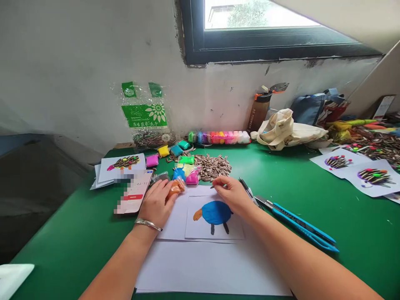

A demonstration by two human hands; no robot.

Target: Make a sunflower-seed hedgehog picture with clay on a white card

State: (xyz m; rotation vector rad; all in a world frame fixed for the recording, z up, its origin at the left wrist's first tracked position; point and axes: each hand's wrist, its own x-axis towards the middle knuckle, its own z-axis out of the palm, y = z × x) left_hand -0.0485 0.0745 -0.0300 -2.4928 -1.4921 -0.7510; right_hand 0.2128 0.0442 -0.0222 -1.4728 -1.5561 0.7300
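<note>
My left hand (158, 199) rests left of the picture, its thumb and fingers closed around a small clear packet of orange clay (177, 187); a dark clay packet (161, 178) lies partly beneath the fingertips. Thumb and forefinger of my right hand (230, 193) pinch a small dark sunflower seed (213, 187) above the picture's top edge. Under that hand lies a white card (193, 231) bearing a flat clay animal (215, 213) with a blue oval body, orange head and dark legs. Just beyond is a pile of striped sunflower seeds (214, 166).
Coloured clay packets (186, 160) surround the seeds. A phone (134, 193) and finished pictures (123, 164) lie left. Pens (246, 189) and a blue cutter (303, 225) are right of my hand. A bottle (259, 110), cloth bag (281, 131) and seed bag (145, 116) stand along the wall.
</note>
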